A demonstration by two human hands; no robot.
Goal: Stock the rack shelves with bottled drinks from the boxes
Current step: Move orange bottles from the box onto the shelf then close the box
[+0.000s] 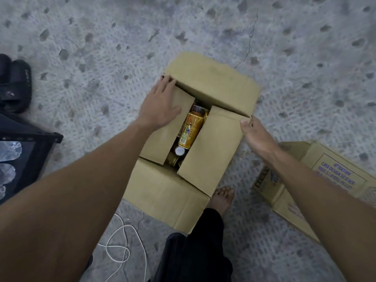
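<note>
- Gold bottle (pixel 191 129) lies on its side in the box (pixel 168 192), seen thru the gap btw the two top flaps.
- Its long way runs near-to-far, same as the gap. The dark cap end points away from the person; the bottom end is nearer.
- A silver cap (pixel 180 151) of another bottle shows just below it, prob. standing up.
- Left flap (pixel 162 145) covers the left part of the box. Left hand (pixel 160 102) rests flat on it, fingers straight, gripping nothing.
- Right flap (pixel 211 147) covers the right part. Right hand (pixel 256 135) pinches its far corner w/ thumb and finger.
- The bottle is to the right of the left hand and to the left of the right hand. Left hand is nearer; its thumb side is just beside the gap.
- The gap looks too thin for a hand, so I think both flaps must swing out first, then a hand goes down along the bottle.
- Further out: a second box (pixel 317 180) on the right, a bare foot (pixel 221 198) near the box, a white cord (pixel 122 245), black sandals (pixel 16 82) far left.
</note>
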